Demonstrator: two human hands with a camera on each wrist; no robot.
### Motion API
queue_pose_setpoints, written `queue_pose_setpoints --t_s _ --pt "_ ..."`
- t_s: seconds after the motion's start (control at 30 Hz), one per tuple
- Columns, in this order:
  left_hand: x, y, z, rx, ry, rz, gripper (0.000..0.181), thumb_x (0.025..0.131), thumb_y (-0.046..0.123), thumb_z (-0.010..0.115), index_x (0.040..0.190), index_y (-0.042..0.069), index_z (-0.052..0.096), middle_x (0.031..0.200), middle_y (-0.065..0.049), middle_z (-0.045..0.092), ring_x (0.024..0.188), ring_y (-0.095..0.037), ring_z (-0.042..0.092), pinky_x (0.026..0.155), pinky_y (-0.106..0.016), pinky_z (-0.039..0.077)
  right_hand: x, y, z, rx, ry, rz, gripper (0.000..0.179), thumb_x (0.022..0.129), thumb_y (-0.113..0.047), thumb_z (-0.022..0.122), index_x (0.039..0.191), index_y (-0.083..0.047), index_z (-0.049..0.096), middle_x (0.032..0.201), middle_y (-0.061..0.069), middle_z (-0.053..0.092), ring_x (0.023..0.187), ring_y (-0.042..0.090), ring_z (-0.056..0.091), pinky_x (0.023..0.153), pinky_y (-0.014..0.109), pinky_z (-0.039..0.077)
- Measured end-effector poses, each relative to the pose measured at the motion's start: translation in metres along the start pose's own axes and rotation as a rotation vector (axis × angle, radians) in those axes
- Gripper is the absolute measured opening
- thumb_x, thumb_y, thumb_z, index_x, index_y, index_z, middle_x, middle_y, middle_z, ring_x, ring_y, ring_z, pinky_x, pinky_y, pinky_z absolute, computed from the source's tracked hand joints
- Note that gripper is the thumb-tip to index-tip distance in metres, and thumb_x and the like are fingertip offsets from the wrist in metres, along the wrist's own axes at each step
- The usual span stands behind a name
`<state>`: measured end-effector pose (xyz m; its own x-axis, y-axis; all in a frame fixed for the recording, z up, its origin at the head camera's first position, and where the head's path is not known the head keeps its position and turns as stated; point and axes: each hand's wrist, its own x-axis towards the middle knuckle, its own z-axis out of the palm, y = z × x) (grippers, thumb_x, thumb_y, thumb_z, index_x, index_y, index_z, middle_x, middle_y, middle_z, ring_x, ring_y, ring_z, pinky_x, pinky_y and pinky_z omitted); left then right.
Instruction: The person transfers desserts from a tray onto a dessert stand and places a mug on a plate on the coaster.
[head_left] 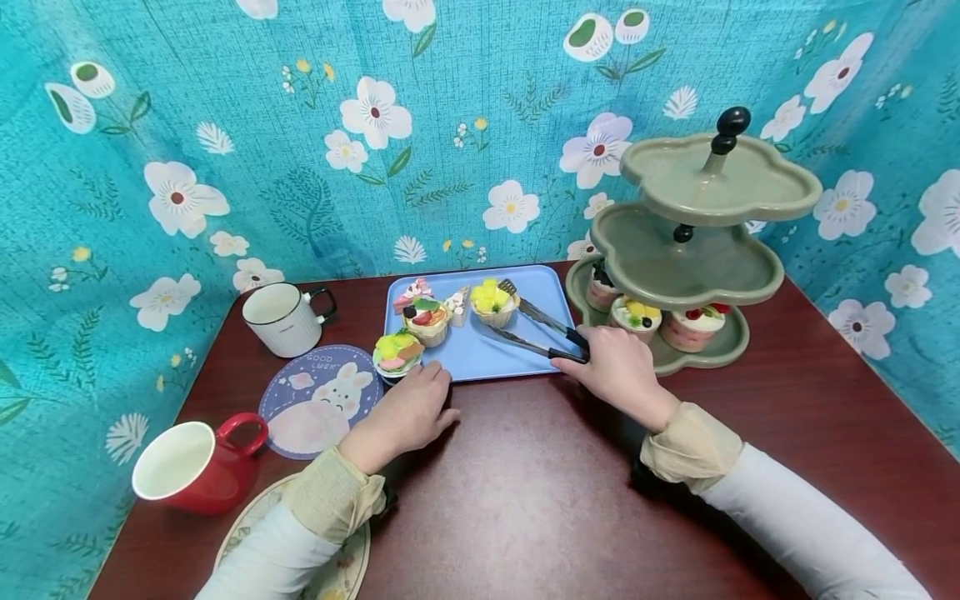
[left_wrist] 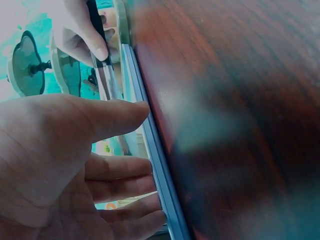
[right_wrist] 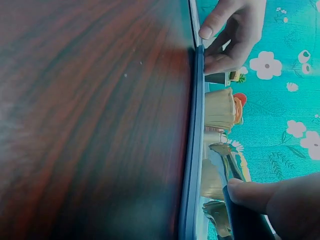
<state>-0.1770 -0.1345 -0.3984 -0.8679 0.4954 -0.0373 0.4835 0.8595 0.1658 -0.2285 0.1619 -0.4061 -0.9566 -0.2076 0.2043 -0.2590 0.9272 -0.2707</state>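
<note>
My right hand grips a pair of tongs by the black handles. The tongs' metal arms are spread, one tip on either side of a tart topped with yellow cubes on the blue tray. At the tray's front left, my left hand has its fingers loosely extended, fingertips and thumb right at the rim in the left wrist view. Beside it stands a dessert cup with yellow and pink topping. A berry tart and cake slices sit on the tray's left part.
A three-tier green stand with dessert cups on its lowest tier stands right of the tray. To the left are a white mug, a round rabbit mat, a red mug and a plate under my left forearm.
</note>
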Motion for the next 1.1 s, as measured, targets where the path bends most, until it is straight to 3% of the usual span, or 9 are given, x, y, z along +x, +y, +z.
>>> queue_pose_setpoints --t_s 0.2,0.47,0.77,1.1 --pt "-0.001 0.0 0.002 -0.009 0.005 0.0 0.034 0.092 0.029 0.07 0.103 -0.001 0.061 0.096 -0.012 0.057 0.093 -0.031 0.056 0.087 -0.044 0.048 0.013 -0.006 0.007 -0.003 -0.011 0.0 0.052 0.079 -0.057 0.075 0.108 -0.013 0.071 0.072 0.003 0.062 0.059 0.023 0.056 0.041 0.033 0.031" --pt "0.0 0.0 0.001 0.0 0.004 0.007 0.035 0.092 0.029 0.07 0.105 -0.002 0.062 0.097 -0.013 0.058 0.094 -0.031 0.057 0.09 -0.045 0.047 0.026 -0.009 0.015 -0.004 -0.012 -0.005 0.05 0.08 -0.055 0.075 0.106 -0.012 0.072 0.075 0.008 0.066 0.061 0.029 0.061 0.04 0.034 0.032" --pt "0.0 0.0 0.0 -0.005 0.007 0.004 0.036 0.091 0.029 0.071 0.104 -0.003 0.062 0.097 -0.013 0.058 0.095 -0.032 0.056 0.09 -0.045 0.047 0.024 -0.007 0.02 0.004 0.008 -0.019 0.05 0.083 -0.054 0.073 0.113 -0.015 0.072 0.076 0.01 0.069 0.058 0.029 0.061 0.038 0.033 0.032" --pt "0.0 0.001 0.0 -0.005 -0.021 -0.013 0.037 0.092 0.03 0.07 0.107 -0.003 0.062 0.099 -0.013 0.059 0.096 -0.031 0.057 0.091 -0.045 0.047 0.018 -0.007 0.008 0.027 0.019 -0.028 0.058 0.083 -0.055 0.073 0.123 -0.014 0.07 0.087 0.01 0.073 0.064 0.027 0.062 0.041 0.03 0.033"
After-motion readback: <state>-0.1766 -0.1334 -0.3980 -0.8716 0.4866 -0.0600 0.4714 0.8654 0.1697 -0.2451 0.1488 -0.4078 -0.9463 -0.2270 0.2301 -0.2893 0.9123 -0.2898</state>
